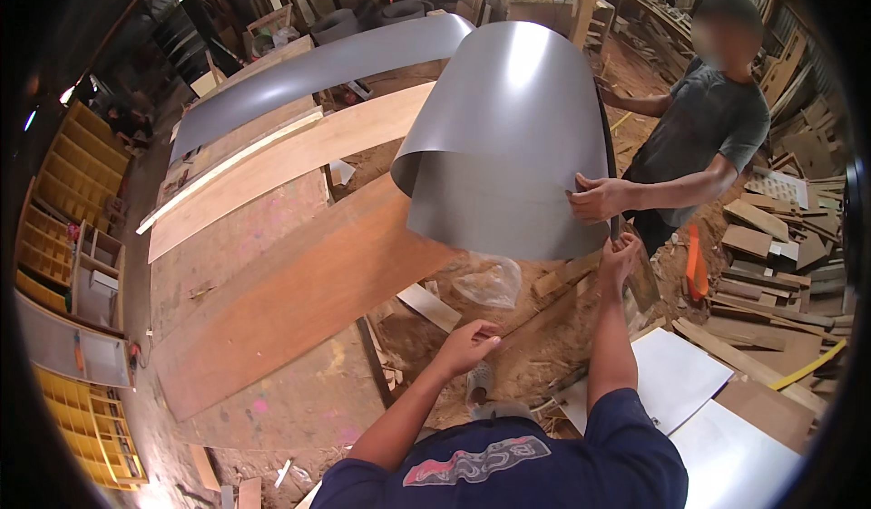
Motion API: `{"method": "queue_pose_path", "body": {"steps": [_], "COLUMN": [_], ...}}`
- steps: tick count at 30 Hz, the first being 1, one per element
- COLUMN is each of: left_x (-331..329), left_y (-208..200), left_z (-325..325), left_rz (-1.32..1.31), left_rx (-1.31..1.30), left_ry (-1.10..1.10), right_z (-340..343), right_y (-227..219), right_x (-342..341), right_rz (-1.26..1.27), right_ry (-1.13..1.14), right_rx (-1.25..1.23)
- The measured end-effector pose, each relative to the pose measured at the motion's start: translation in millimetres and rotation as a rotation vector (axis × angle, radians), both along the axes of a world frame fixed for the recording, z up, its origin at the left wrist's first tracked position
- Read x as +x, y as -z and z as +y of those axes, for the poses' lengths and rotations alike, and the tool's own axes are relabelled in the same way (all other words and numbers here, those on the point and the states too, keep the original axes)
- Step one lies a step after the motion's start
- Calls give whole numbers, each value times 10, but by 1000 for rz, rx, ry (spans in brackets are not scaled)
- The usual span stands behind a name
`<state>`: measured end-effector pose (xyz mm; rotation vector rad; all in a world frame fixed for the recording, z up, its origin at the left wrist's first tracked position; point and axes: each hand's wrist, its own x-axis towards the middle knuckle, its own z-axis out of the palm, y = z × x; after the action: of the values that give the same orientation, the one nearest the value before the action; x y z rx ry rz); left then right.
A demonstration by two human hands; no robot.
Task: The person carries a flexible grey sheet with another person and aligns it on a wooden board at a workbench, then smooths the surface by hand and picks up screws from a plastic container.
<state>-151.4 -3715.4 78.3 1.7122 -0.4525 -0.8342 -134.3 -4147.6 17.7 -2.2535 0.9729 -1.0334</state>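
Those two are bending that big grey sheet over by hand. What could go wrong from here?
The grey sheet is bowed into a tall curve and gripped only at its edge by the right hand and a co-worker's hand; if either slips, it may spring back. Its thin edge might cut bare fingers. The left hand hangs free, giving no support. Wood offcuts litter the ground, so someone could trip.

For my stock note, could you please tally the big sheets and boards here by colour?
Grey sheets: 2, one curled at the right hand, one long
Brown boards: 2
White sheets: 2
Total: 6
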Motion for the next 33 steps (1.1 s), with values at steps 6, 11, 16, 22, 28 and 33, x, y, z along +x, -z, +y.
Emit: {"method": "queue_pose_path", "body": {"steps": [6,11,16,22,28,33], "left_x": [-170,-231,-367,-740,-1059,-1344], "left_y": [377,299,-48,55,210,111], "left_z": [404,416,788,1480,2113,2742], "left_rz": [68,67,66,51,33,-13], "left_rx": [63,30,12,32,20,-29], "left_ry": [-89,-102,-177,-321,-377,-378], "right_z": [34,-147,558,2113,3847,4667], "right_y": [214,366,366,149,-441,-804], "right_x": [109,-5,-313,-675,-819,-1024], "right_rz": [-2,-330,-289,-178,-111,-165], "right_ry": [-64,-64,184,-306,-747,-840], "right_rx": [445,344,397,321,343,545]}}
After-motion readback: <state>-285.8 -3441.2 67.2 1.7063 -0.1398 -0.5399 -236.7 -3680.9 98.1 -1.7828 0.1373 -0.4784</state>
